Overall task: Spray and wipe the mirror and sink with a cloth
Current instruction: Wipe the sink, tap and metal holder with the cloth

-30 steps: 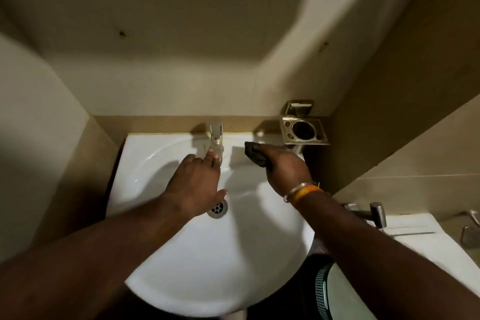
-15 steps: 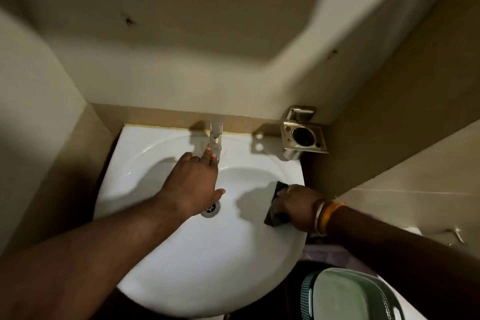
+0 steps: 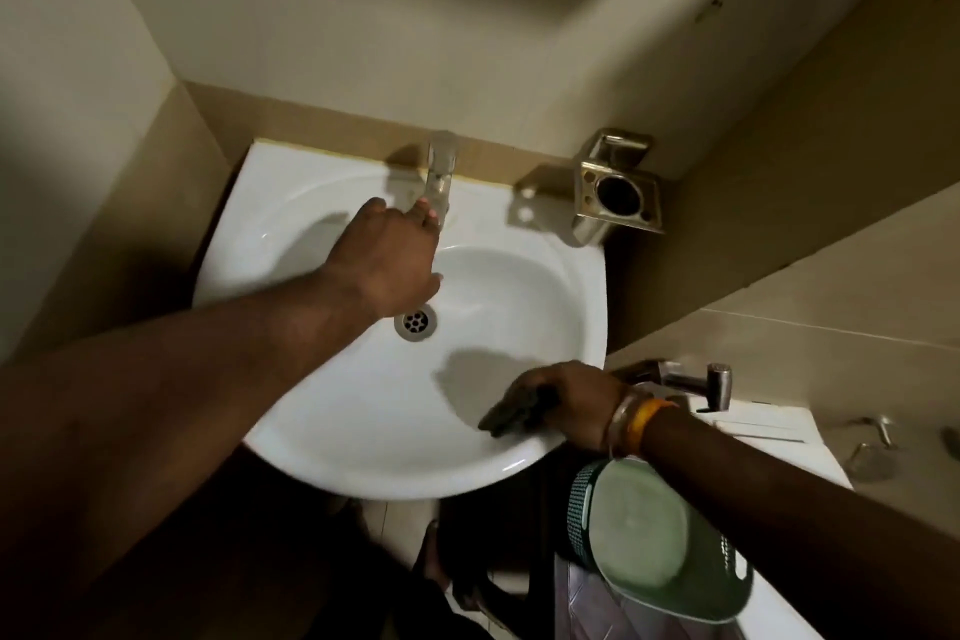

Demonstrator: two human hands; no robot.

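A white round sink [image 3: 322,421] fills the middle of the view, with a metal drain [image 3: 414,322] in its bowl and a chrome tap [image 3: 440,174] at the back. My left hand [image 3: 387,260] reaches over the bowl, its fingertips touching the tap's spout. My right hand [image 3: 569,400] presses a dark cloth [image 3: 506,418] on the sink's front right rim. No mirror or spray bottle is in view.
A brass holder [image 3: 618,192] is fixed to the wall right of the tap. A hand sprayer [image 3: 719,382] and a white cistern top [image 3: 769,437] sit to the right. A green bin lid [image 3: 660,535] lies below my right forearm. Walls close in on both sides.
My right hand has dragged the cloth from beside the tap down the right side of the sink to the front right rim. My left hand has stayed at the tap.
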